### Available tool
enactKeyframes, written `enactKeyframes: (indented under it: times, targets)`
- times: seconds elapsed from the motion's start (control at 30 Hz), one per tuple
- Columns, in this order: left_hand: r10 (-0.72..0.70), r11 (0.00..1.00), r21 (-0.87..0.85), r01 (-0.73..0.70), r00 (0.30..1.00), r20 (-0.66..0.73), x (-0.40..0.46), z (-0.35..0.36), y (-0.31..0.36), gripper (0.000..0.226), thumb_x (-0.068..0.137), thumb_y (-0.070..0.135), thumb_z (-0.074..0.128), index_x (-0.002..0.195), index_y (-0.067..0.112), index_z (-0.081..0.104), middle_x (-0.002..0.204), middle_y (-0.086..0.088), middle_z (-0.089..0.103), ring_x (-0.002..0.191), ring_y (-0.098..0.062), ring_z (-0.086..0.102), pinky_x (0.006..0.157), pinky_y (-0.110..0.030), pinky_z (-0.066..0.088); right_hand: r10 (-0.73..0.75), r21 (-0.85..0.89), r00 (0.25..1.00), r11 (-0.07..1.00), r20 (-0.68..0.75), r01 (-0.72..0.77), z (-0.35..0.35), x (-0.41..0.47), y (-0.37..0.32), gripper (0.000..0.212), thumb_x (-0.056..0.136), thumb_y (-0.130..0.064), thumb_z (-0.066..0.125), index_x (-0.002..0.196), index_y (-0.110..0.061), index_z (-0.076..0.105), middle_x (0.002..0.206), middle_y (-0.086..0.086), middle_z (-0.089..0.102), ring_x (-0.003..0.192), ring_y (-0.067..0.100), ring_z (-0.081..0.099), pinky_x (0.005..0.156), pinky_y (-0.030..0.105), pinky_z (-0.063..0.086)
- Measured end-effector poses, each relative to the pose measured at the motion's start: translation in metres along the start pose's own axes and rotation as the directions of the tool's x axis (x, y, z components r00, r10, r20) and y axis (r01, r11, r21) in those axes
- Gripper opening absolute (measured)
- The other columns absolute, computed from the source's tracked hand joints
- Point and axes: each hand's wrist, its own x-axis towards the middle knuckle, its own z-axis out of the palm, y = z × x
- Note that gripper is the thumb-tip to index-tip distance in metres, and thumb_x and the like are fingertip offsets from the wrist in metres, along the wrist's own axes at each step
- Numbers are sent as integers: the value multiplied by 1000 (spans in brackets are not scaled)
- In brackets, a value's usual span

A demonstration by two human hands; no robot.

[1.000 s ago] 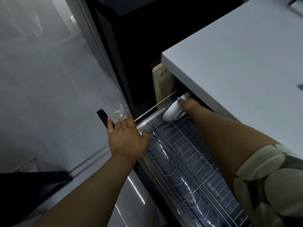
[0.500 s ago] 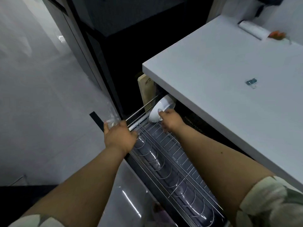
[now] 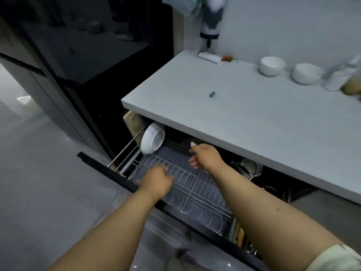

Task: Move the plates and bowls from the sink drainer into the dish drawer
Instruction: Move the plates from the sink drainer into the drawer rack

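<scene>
A white bowl stands on its edge at the far end of the pulled-out dish drawer's wire rack, under the counter edge. My right hand hovers over the rack to the right of the bowl, fingers loose, holding nothing and apart from the bowl. My left hand is above the rack's front left part, fingers loosely curled, with nothing in it. Two more white bowls sit on the counter near the back wall.
The white countertop overhangs the drawer. A wooden board stands at the drawer's far left. A small blue object, a white roll and jars lie on the counter. Grey floor spreads on the left.
My right hand has let go of the bowl and drawn back to the right. My left hand has left the drawer's front rail and moved over the rack. The view has tilted up.
</scene>
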Motion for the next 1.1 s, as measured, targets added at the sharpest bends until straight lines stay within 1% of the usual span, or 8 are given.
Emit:
enactKeyframes:
  times: [0.13,0.33,0.53,0.67,0.83,0.93,1.0,1.1]
  targets:
    - [118,993,1,-119,990,79,-31,32,39,28,91,24,53,118,14,57,109,-9,66,95,-25,63,88,-33,51,21,71,993,997,-115,-13,-51,-56,22,29,98,-35,48,90,-9,59,70,11,61,60,22,57,56,29,48]
    - [302,951,10,-309,935,184,-73,82,105,24,91,23,56,113,15,59,103,-5,65,90,-22,62,80,-27,49,114,189,947,980,-299,-58,-127,-125,56,28,99,-33,45,88,-11,57,68,10,59,56,19,55,55,29,47]
    - [447,881,13,-474,840,307,-110,128,174,13,89,21,56,100,15,61,91,-8,67,81,-21,61,78,-33,51,168,282,871,959,-462,-35,-201,-182,85,28,100,-32,45,93,-8,58,67,10,59,54,19,55,52,26,46]
    - [514,827,11,-562,764,390,-132,171,222,11,87,24,56,98,23,57,90,-5,71,87,-23,67,84,-38,54,193,349,797,937,-572,24,-257,-228,105,27,100,-30,45,93,-7,58,67,11,58,54,19,54,55,28,46]
    - [566,751,2,-660,646,512,-168,241,286,28,90,25,55,116,15,58,106,-7,68,99,-23,64,92,-32,50,285,440,669,895,-687,71,-342,-282,146,28,99,-31,46,88,-7,57,68,11,58,55,20,55,55,28,46]
    - [584,714,-21,-700,578,570,-191,287,322,32,90,28,55,119,16,57,110,-7,68,100,-23,65,95,-36,50,341,465,571,882,-747,81,-399,-316,175,29,100,-30,45,85,-8,56,67,11,58,57,21,55,52,27,46]
    - [591,680,-23,-733,528,610,-210,318,346,33,91,29,54,120,16,56,110,-6,67,101,-22,64,96,-36,49,373,466,486,881,-790,81,-438,-343,197,29,99,-32,46,85,-9,58,67,10,60,57,21,57,52,27,46]
    - [594,638,-42,-769,456,663,-239,368,380,33,90,28,55,120,15,57,109,-7,68,103,-23,64,97,-38,48,420,468,310,878,-853,99,-489,-391,230,30,97,-33,47,83,-8,59,67,8,63,61,24,60,62,34,50]
